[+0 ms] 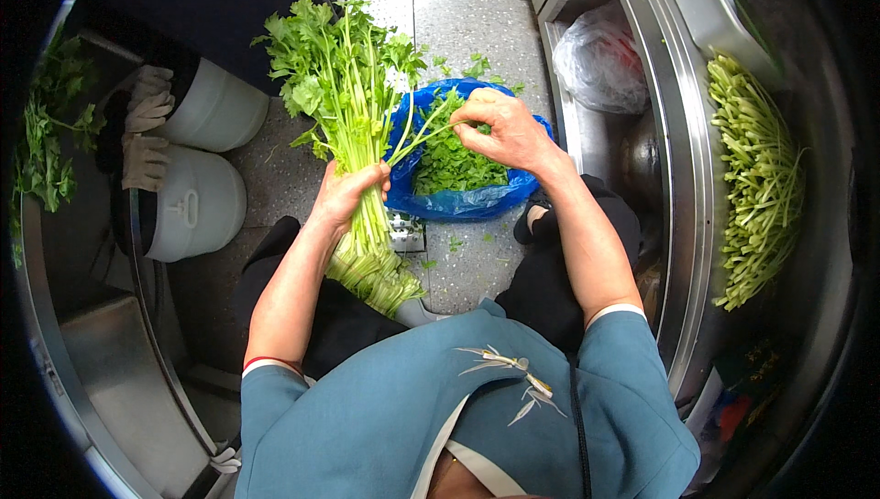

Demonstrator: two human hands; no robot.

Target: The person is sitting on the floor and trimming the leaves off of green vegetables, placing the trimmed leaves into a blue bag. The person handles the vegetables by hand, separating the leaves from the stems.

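Note:
My left hand [349, 191] grips a bunch of leafy celery [347, 97] around its stalks, leaves pointing away from me and cut ends towards my lap. With thumb and fingertips, my right hand [500, 126] pinches a thin celery stem [434, 133] that slants out of the bunch. Below that hand stands a blue plastic bag [454, 205] on the floor, its mouth spread wide. Loose green celery leaves [457, 168] fill much of the bag. Part of the bag's far side is hidden behind my right hand and the stems.
Trimmed celery stalks [756, 190] lie on a steel counter [694, 224] at right, with a clear plastic bag [601, 59] on the shelf beneath. Two white buckets [206, 203] and work gloves [148, 111] are at left. Leaf scraps [476, 66] dot the tiled floor [474, 25].

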